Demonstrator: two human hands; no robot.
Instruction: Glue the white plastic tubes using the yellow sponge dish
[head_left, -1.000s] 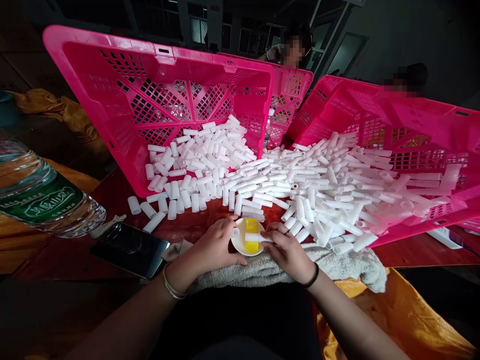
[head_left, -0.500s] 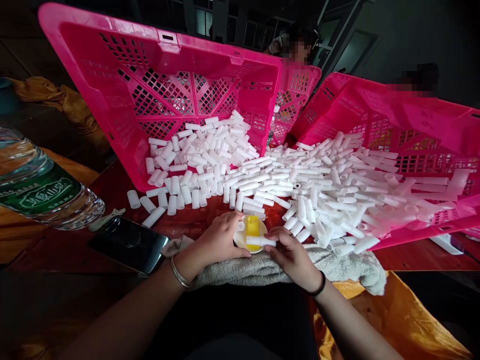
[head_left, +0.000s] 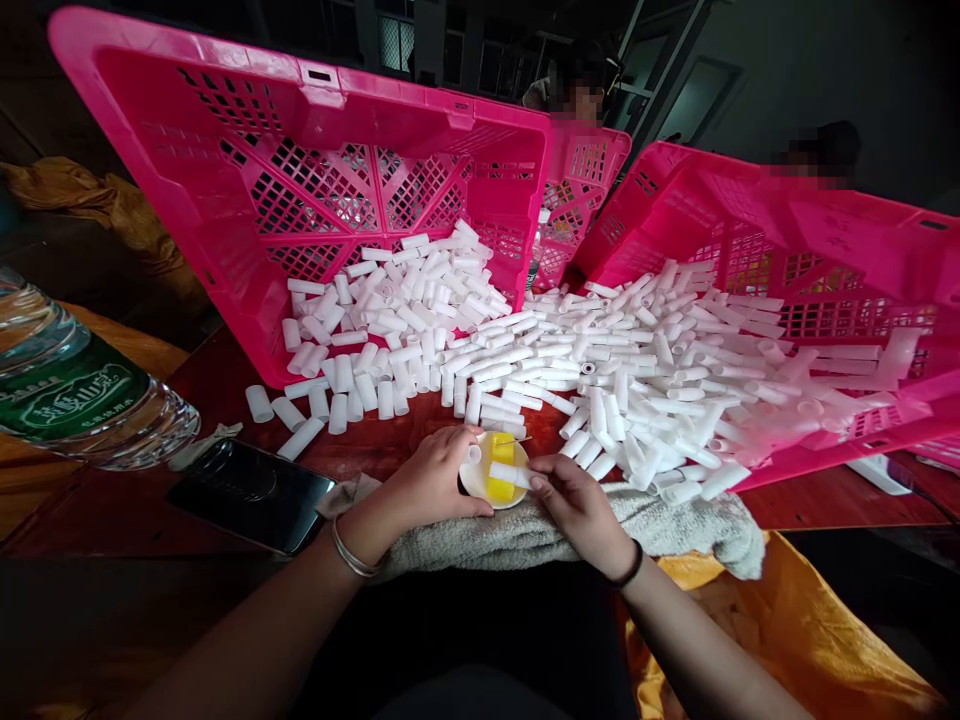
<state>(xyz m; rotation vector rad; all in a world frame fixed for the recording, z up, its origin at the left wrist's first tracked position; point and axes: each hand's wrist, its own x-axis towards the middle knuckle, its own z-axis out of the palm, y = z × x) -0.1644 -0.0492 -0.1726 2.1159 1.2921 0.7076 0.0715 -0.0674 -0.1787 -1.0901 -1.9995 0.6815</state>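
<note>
My left hand is curled, pinching a short white tube at the rim of a small white dish that holds a yellow sponge. My right hand grips a longer white tube and lays its end across the sponge. Both hands rest on a grey towel at the table's near edge. Just beyond the dish lies a wide heap of white tubes.
Two pink crates stand tipped on their sides, spilling tubes onto the red table; a third is behind. A water bottle and a phone lie at left. Orange cloth hangs at right. Other people sit behind the crates.
The hands have stayed at the dish; the right hand's tube has shifted slightly over the sponge. The view has drifted a little.
</note>
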